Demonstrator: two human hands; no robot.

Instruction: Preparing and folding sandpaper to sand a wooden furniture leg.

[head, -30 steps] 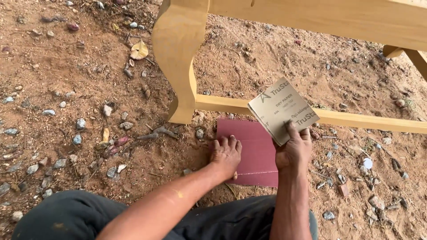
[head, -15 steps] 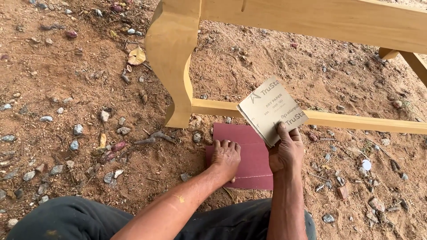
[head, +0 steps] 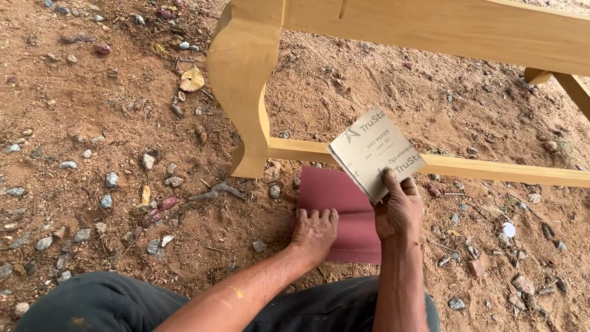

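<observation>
My right hand (head: 399, 212) holds up a folded piece of sandpaper (head: 375, 152), its tan printed back toward me. A dark red sandpaper sheet (head: 339, 200) lies flat on the dirt below it. My left hand (head: 314, 232) presses palm down on that sheet's near left part, fingers spread. Both hands sit just in front of a pale wooden furniture frame (head: 430, 27) with a curved leg (head: 246, 80) and a low rail (head: 491, 167).
The ground is reddish dirt (head: 92, 123) strewn with small stones, twigs and a dry leaf (head: 192, 79). Another wooden leg (head: 568, 83) shows at the far right. My dark trousers (head: 104, 304) fill the bottom edge.
My left hand has slid a little toward me on the red sheet, and the sheet's far edge looks slightly raised. The right hand and folded sandpaper stay almost still.
</observation>
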